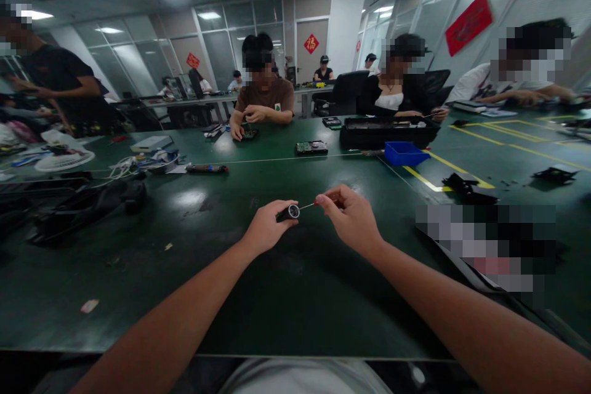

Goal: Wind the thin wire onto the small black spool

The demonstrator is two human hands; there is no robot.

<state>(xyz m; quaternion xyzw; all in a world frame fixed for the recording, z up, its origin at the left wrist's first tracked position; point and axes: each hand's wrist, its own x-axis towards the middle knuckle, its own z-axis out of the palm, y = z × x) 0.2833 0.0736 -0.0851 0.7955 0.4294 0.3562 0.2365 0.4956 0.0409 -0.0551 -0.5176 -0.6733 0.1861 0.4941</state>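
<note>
Over the near middle of the green table, my left hand (pixel 265 228) is closed around a small black cylinder (pixel 293 212). Its round, silver-rimmed end faces me; it may be a flashlight or a lens part, but I cannot tell which. My right hand (pixel 354 220) pinches a slim screwdriver (pixel 308 205) with a red handle and a thin metal shaft. The shaft points left and its tip reaches the cylinder's rim; whether it touches or enters is too small to see. My fingers hide most of the handle and the cylinder's side.
On the green table (pixel 221 314) a blue bin (pixel 405 153) stands beside a long black housing (pixel 388 133). A circuit-board device (pixel 311 147) and a marker-like tool (pixel 207 168) lie beyond my hands. Black parts (pixel 87 206) are at left, a black bracket (pixel 470 188) at right. Several people work around.
</note>
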